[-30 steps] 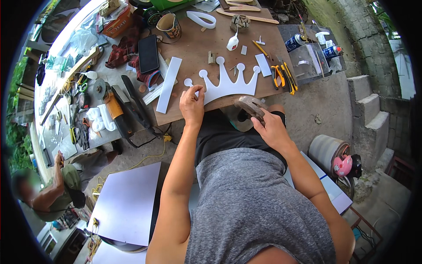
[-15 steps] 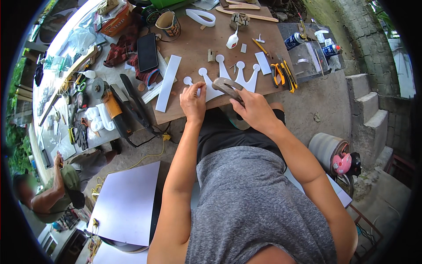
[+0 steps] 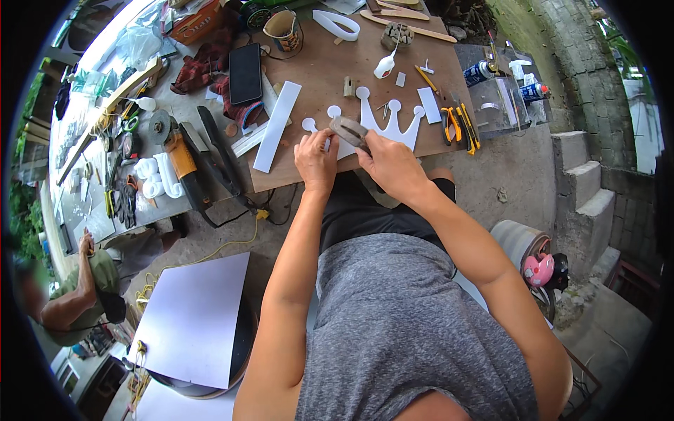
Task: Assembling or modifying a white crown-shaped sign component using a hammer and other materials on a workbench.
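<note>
From the head view, I can see both of the person's arms stretched forward to the near edge of the brown-topped bench (image 3: 316,84). The right hand (image 3: 393,168) is closed around a grey-brown tool (image 3: 349,132) with a rounded end, which covers part of a white crown cutout (image 3: 393,131). That cutout lies flat on the bench near the edge, its round-tipped points facing away from the person. The left hand (image 3: 316,163) has its fingers drawn in narrow at the cutout's left side, right by the tool's end; I can't tell whether anything small is pinched there, or whether tool and fingers touch.

Left of the cutout a long white strip (image 3: 277,127) lies aslant, with a black tablet (image 3: 245,73) beyond it. To the right are a small white panel (image 3: 430,102) and orange-handled pliers (image 3: 453,126), and farther back a white squeeze bottle (image 3: 384,67) leans at a tilt. A white loop (image 3: 335,26) sits near the far end, by a paper cup (image 3: 283,31). Off to the left lies an angle grinder (image 3: 181,160), and past the bench there's another person in a green top (image 3: 78,298).
</note>
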The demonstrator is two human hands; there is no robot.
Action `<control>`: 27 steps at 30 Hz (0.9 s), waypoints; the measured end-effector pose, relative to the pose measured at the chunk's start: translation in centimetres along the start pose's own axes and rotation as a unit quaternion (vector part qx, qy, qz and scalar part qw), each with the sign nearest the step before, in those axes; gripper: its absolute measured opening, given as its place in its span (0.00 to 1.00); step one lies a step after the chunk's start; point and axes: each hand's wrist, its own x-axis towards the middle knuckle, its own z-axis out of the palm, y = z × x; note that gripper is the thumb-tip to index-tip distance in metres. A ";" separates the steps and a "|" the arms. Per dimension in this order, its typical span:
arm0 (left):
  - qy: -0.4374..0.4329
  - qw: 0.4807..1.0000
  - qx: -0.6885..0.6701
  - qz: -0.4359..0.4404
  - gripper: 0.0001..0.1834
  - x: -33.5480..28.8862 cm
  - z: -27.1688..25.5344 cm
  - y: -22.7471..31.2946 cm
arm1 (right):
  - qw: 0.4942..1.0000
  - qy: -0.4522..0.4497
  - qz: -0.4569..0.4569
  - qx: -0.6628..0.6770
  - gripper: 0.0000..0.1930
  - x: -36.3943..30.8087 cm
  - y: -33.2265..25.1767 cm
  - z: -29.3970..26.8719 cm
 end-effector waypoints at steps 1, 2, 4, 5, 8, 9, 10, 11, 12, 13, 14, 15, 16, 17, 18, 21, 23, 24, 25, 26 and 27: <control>-0.004 1.000 0.010 0.002 0.04 0.0 0.1 -0.1 | 0.999 -0.018 0.010 -0.028 0.12 -0.1 0.4 0.3; -0.004 1.000 0.011 0.000 0.04 -0.1 0.1 -0.2 | 0.998 -0.037 0.020 -0.054 0.12 -0.2 0.3 0.4; 0.010 1.000 0.004 0.020 0.05 0.0 0.1 -0.3 | 0.999 -0.023 0.017 -0.041 0.12 0.0 -0.1 0.2; 0.009 1.000 0.004 0.020 0.05 0.0 0.2 -0.3 | 0.999 -0.005 0.015 -0.029 0.12 0.1 -0.3 0.0; 0.032 0.999 -0.012 0.026 0.07 0.1 0.3 -0.3 | 0.998 -0.028 0.039 -0.040 0.12 -0.1 -0.4 0.6; 0.029 0.999 -0.016 0.022 0.07 0.0 0.3 -0.2 | 0.998 -0.024 0.040 -0.041 0.12 -0.1 -0.1 0.7; 0.025 0.999 -0.021 0.017 0.07 0.0 0.3 -0.2 | 0.998 -0.027 0.034 -0.038 0.12 -0.1 0.3 0.8; 0.025 0.999 -0.020 0.018 0.07 0.0 0.3 -0.2 | 0.999 -0.032 0.028 -0.034 0.12 -0.2 0.2 0.7; 0.025 0.999 -0.025 0.019 0.06 0.0 0.2 -0.1 | 0.999 -0.031 0.028 -0.033 0.12 -0.4 0.1 0.5; 0.026 0.999 -0.030 0.020 0.06 0.0 0.1 -0.1 | 0.999 -0.013 0.031 -0.005 0.11 -0.6 0.0 0.1; 0.026 0.999 -0.030 0.020 0.06 -0.1 0.0 0.0 | 0.999 0.003 0.033 0.022 0.11 -0.9 -0.1 -0.5; 0.026 0.998 -0.061 0.006 0.07 -0.3 -0.1 0.1 | 0.999 0.003 0.033 0.022 0.11 -1.3 -0.3 -1.1; 0.027 0.995 -0.092 -0.007 0.08 -0.5 -0.3 0.3 | 0.997 0.024 0.054 0.045 0.12 -2.0 -0.5 -1.9; 0.028 0.995 -0.091 -0.006 0.08 -1.0 -0.6 0.6 | 0.994 0.048 0.074 0.069 0.13 -2.6 -0.4 -2.5; 0.031 0.995 -0.089 0.016 0.10 -1.8 -0.8 1.3 | 0.990 0.059 0.087 0.090 0.15 -3.5 0.7 -2.7; -0.057 0.984 -0.150 0.078 0.12 -3.1 -0.9 4.3 | 0.985 0.084 0.116 0.093 0.15 -6.1 2.5 -4.1; -0.111 0.977 -0.158 0.094 0.12 -2.7 0.0 6.9 | 0.986 0.097 0.116 0.072 0.15 -7.9 4.0 -4.6; -0.139 0.975 -0.169 0.044 0.11 -2.2 0.7 7.8 | 0.986 0.107 0.115 0.052 0.15 -8.7 4.6 -4.7; -0.139 0.975 -0.169 0.045 0.11 -1.2 1.3 8.3 | 0.986 0.108 0.115 0.052 0.15 -9.5 5.1 -4.8; -0.125 0.982 -0.133 0.054 0.12 0.0 2.2 8.7 | 0.985 0.103 0.136 0.040 0.16 -10.3 5.6 -5.0; -0.110 0.987 -0.095 0.062 0.13 1.2 2.9 9.0 | 0.983 0.096 0.156 0.028 0.18 -11.0 5.7 -5.1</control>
